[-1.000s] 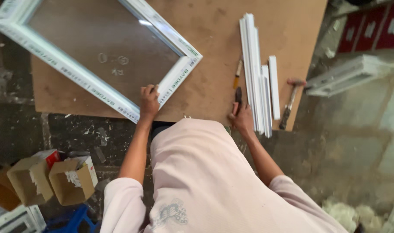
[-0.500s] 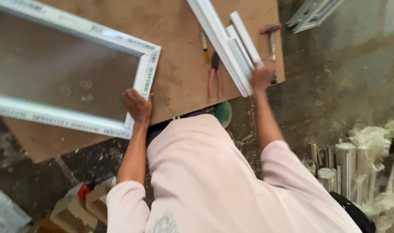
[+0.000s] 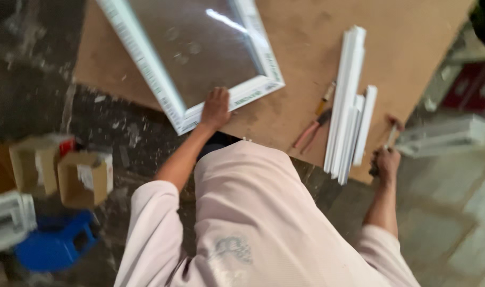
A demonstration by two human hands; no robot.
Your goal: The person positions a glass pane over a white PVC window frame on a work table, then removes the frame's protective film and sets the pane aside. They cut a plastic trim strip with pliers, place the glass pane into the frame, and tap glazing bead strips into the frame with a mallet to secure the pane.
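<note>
White window frame (image 3: 200,69) lies flat on the brown worktop (image 3: 412,53); the left hand (image 3: 216,109) presses its near corner, steadying it. The right hand (image 3: 386,163) closes its grip on a hammer (image 3: 392,133) at the worktop's edge, beside white strips (image 3: 349,101).

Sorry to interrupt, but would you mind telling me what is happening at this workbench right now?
A person in a pale shirt leans over a brown board. The left hand rests on the corner of a white glazed window frame. The right hand grips a tool handle at the board's edge; the blur hides what tool it is. White strips and red-handled pliers lie between the hands.
</note>
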